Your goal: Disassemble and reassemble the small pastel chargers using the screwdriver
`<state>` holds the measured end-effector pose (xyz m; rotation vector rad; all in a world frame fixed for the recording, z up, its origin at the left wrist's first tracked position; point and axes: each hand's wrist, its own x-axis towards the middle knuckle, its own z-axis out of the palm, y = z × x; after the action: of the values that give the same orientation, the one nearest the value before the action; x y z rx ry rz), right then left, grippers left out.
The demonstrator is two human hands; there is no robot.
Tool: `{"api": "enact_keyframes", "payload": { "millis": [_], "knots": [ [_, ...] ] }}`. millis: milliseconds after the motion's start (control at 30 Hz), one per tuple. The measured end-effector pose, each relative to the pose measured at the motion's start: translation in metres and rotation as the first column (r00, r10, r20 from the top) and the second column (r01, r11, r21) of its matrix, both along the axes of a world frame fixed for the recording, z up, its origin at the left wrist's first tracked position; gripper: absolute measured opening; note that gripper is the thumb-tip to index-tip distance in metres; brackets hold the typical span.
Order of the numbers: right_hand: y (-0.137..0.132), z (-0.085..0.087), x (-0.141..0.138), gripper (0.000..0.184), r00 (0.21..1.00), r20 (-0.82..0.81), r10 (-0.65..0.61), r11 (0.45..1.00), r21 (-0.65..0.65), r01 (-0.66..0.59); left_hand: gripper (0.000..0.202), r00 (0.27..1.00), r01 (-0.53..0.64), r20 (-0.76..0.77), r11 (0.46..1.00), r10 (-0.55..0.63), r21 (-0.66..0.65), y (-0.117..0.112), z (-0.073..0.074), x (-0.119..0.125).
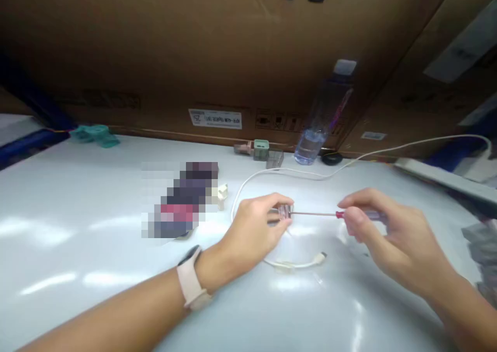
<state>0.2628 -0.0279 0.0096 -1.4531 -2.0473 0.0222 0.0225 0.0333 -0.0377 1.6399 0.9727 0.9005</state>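
Observation:
My left hand (254, 225) pinches a small clear plastic part (284, 212) just above the white table (77, 248). My right hand (382, 233) grips the purple-red handle of a thin screwdriver (330, 215), held level. Its tip meets the clear part from the right. A white cable (295, 264) with a plug end loops on the table under both hands. A pale watch is on my left wrist.
Large cardboard boxes (233, 46) wall off the back. Along their foot stand a clear water bottle (320, 121), small green and pink blocks (261, 149), a teal object (97, 134) and a black cap. A blurred dark item (186, 196) lies left of my hand. A power strip (438, 173) sits at right.

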Motion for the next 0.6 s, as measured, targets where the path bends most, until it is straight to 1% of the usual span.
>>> {"api": "enact_keyframes", "payload": {
  "millis": [33, 67, 200, 267, 400, 500, 600],
  "knots": [
    [0.0, 0.0, 0.001, 0.013, 0.999, -0.029, 0.013, 1.0, -0.015, -0.013, 0.027, 1.0, -0.006, -0.004, 1.0, 0.006, -0.002, 0.001, -0.001, 0.0],
    [-0.001, -0.001, 0.002, 0.011, 0.998, -0.054, 0.02, 0.999, -0.032, -0.021, 0.027, 1.0, -0.012, -0.008, 1.0, 0.012, -0.003, 0.001, -0.002, 0.0],
    [-0.003, 0.0, 0.001, 0.006, 0.993, -0.078, 0.09, 0.99, -0.097, -0.098, 0.027, 0.999, -0.029, -0.017, 0.999, 0.029, -0.015, 0.002, -0.005, 0.0],
    [-0.002, -0.001, 0.0, 0.007, 0.994, -0.058, 0.096, 0.991, -0.086, -0.101, 0.027, 0.999, -0.027, -0.018, 0.999, 0.027, -0.026, 0.002, -0.006, -0.001],
    [0.0, -0.008, 0.0, 0.01, 0.997, -0.057, 0.057, 0.998, -0.03, -0.059, 0.027, 1.0, -0.014, -0.013, 0.999, 0.014, -0.04, 0.002, -0.004, 0.0],
    [0.0, -0.015, -0.001, 0.014, 0.998, -0.059, 0.003, 1.0, 0.001, -0.003, 0.029, 1.0, -0.019, -0.008, 0.999, 0.019, -0.049, 0.001, -0.003, 0.0],
    [-0.002, -0.016, -0.005, 0.015, 0.998, -0.037, -0.05, 0.998, 0.024, 0.051, 0.029, 1.0, -0.012, -0.007, 0.999, 0.011, -0.052, 0.001, -0.003, 0.0]
  ]
}}
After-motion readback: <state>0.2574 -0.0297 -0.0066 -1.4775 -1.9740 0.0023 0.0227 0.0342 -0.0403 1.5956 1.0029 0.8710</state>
